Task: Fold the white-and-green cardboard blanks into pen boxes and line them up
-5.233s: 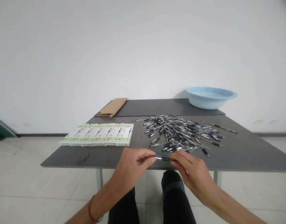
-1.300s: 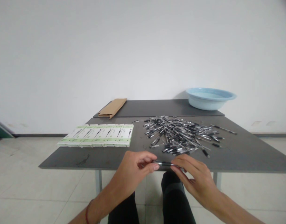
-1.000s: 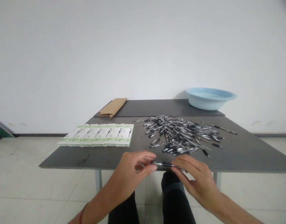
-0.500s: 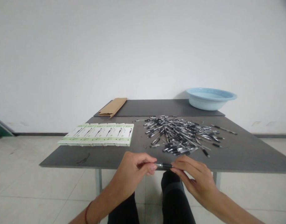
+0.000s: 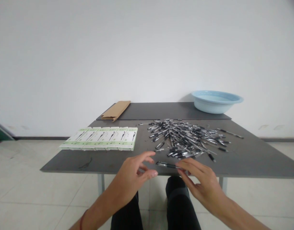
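Single pen (image 5: 166,164): slim, clear-to-silvery barrel, black grip section, dark left end. Nearly level, left end slightly higher in view; right end pinched in the fingers of the right hand (image 5: 201,174), its extreme end hidden there. Position: seen against the near edge strip of the dark table (image 5: 257,158).

Pile of pens (image 5: 185,137): same look, clear barrels with black grips, heaped loosely on the table, lying flat or overlapping at mixed angles. Stray pen (image 5: 230,132) at the pile's right, slanting, apart from the main heap. Individual count not readable.
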The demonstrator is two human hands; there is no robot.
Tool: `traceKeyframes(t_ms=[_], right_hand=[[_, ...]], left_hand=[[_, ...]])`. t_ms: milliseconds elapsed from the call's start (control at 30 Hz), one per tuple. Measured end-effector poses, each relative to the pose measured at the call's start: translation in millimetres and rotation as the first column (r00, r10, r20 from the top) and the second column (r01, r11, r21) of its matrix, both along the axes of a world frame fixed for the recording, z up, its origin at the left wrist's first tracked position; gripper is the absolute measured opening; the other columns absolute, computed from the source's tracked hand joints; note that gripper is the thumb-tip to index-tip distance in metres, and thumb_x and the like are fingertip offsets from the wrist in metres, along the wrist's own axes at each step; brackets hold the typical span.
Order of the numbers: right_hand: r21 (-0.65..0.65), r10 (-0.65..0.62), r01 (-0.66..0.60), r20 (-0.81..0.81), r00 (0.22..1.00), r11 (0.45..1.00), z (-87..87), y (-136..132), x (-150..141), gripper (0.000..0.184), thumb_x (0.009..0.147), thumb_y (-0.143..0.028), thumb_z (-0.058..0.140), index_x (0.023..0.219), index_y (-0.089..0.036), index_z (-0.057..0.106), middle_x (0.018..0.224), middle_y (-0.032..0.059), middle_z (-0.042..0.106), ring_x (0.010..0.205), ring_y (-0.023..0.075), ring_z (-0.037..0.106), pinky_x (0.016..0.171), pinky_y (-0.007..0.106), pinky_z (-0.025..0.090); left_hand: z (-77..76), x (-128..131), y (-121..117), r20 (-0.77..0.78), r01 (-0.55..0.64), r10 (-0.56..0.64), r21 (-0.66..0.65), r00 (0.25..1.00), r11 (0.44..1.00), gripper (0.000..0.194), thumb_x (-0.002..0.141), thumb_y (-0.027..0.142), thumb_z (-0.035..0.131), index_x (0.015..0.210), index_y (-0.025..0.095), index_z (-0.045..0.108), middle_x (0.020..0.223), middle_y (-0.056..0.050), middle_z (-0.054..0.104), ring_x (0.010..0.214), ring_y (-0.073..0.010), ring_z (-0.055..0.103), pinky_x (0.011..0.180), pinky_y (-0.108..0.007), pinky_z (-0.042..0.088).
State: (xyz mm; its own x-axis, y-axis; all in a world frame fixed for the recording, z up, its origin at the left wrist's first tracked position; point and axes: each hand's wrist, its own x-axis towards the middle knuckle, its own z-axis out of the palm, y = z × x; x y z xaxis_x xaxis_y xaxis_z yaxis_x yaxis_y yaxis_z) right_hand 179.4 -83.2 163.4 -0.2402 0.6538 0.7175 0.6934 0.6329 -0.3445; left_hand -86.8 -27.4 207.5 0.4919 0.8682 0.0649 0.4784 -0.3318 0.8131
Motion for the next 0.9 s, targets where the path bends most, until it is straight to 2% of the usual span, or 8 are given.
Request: traceKeyframes(t_ms=[100, 200, 333, 433, 533, 700, 900], right_hand=[[-0.024, -0.066, 0.067, 0.027, 0.997, 0.997, -4.8, 4.1, 3.7, 0.021, 0.1, -0.013, 0.062, 0.117, -0.024, 0.068, 0.105, 0.0051, 0.077, 0.093, 0.0191, 0.076, 0.082, 0.03, 0.062], [-0.014, -0.103, 0.104, 0.033, 0.994, 0.995, -7.4, 10.1, 9.7, 0.018, 0.1, -0.015, 0.064, 0.114, -0.024, 0.07, 0.102, 0.0042, 0.079, 0.091, 0.0198, 0.077, 0.083, 0.033, 0.063], [0.03, -0.136, 0.136, 0.008, 0.991, 0.99, -6.4, 18.6, 20.5, 0.014, 0.098, -0.017, 0.069, 0.11, -0.023, 0.072, 0.1, 0.0036, 0.08, 0.086, 0.0186, 0.078, 0.079, 0.03, 0.063], [0.021, -0.164, 0.165, -0.011, 0.986, 0.986, -4.2, 24.5, 28.5, 0.011, 0.096, -0.021, 0.072, 0.107, -0.023, 0.074, 0.096, 0.0023, 0.081, 0.073, 0.0162, 0.076, 0.069, 0.028, 0.063], [0.045, -0.183, 0.184, -0.032, 0.983, 0.982, -1.4, 29.3, 34.6, 0.008, 0.094, -0.025, 0.075, 0.102, -0.022, 0.075, 0.09, 0.0015, 0.08, 0.063, 0.0147, 0.073, 0.062, 0.026, 0.061], [0.15, -0.186, 0.179, 0.039, 0.982, 0.972, 6.9, 32.7, 40.6, 0.007, 0.092, -0.023, 0.079, 0.097, -0.022, 0.074, 0.083, -0.0003, 0.079, 0.063, 0.0148, 0.073, 0.059, 0.025, 0.059], [0.236, -0.201, 0.16, 0.162, 0.966, 0.959, 13.3, 32.0, 44.8, 0.007, 0.092, -0.023, 0.079, 0.098, -0.024, 0.074, 0.086, -0.0007, 0.08, 0.073, 0.0174, 0.078, 0.07, 0.025, 0.063]], left_hand=[[-17.3, -10.9, 2.7, -0.236, -0.009, 0.049, 0.169, 0.97, 0.986, 0.039, 0.093, 0.033, 0.07, 0.132, 0.029, 0.07, 0.117, -0.005, 0.078, 0.09, -0.0222, 0.075, 0.077, -0.032, 0.056], [-30.8, -22.0, 9.2, -0.355, 0.092, 0.013, 0.277, 0.935, 0.956, 0.025, 0.099, 0.028, 0.061, 0.118, 0.028, 0.077, 0.106, -0.003, 0.08, 0.091, -0.0226, 0.075, 0.08, -0.031, 0.052], [-36.4, -34.6, 26.9, -0.258, 0.262, -0.199, 0.239, 0.946, 0.935, 0.026, 0.104, 0.027, 0.054, 0.107, 0.025, 0.08, 0.091, -0.001, 0.079, 0.082, -0.0167, 0.073, 0.077, -0.025, 0.047], [-43.9, -42.5, 45.7, -0.143, 0.296, -0.271, 0.201, 0.952, 0.934, 0.026, 0.104, 0.025, 0.054, 0.108, 0.02, 0.08, 0.083, -0.002, 0.076, 0.075, -0.0144, 0.069, 0.074, -0.023, 0.047], [-60.1, -49.9, 64.4, -0.059, 0.238, -0.231, 0.175, 0.971, 0.955, 0.028, 0.103, 0.026, 0.053, 0.108, 0.018, 0.08, 0.077, -0.002, 0.072, 0.072, -0.0139, 0.066, 0.069, -0.022, 0.044], [-85.7, -63.2, 83.4, 0.028, 0.177, -0.181, 0.096, 0.983, 0.979, 0.034, 0.104, 0.037, 0.052, 0.107, 0.014, 0.078, 0.07, -0.001, 0.063, 0.059, -0.0113, 0.054, 0.056, -0.021, 0.036], [-92.3, -71.5, 88.5, 0.075, 0.196, -0.199, 0.044, 0.977, 0.98, 0.038, 0.105, 0.041, 0.051, 0.107, 0.013, 0.077, 0.071, 0.0, 0.061, 0.058, -0.0102, 0.049, 0.054, -0.02, 0.033]])
